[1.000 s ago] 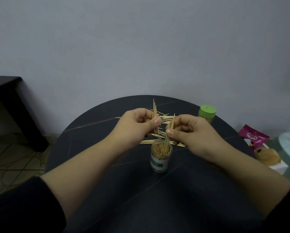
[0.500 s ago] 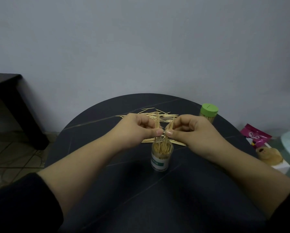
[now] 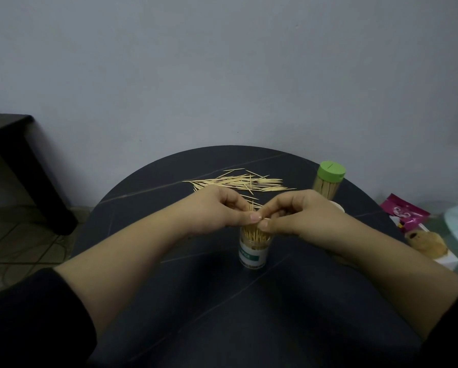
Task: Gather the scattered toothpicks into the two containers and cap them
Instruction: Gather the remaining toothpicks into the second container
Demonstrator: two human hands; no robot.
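Observation:
An uncapped clear container (image 3: pixel 254 252) with a white and green label stands mid-table, filled with upright toothpicks. Directly above its mouth my left hand (image 3: pixel 217 208) and my right hand (image 3: pixel 299 215) meet, each pinching a few toothpicks (image 3: pixel 251 208) whose tips poke up between the fingers. A pile of loose toothpicks (image 3: pixel 238 181) lies on the table behind the hands. A second container (image 3: pixel 327 185), full and closed with a green cap, stands at the back right. Beside my right hand a white rim (image 3: pixel 338 207) shows; what it belongs to is hidden.
The round dark table (image 3: pixel 222 301) stands against a grey wall. Off its right edge lie a pink packet (image 3: pixel 405 213) and a white box with a tan object (image 3: pixel 429 245). A dark bench (image 3: pixel 13 144) stands on the floor at the left.
Both hands have come lower and closer together over the open container, and the held toothpicks have sunk further into it, so less of them sticks up.

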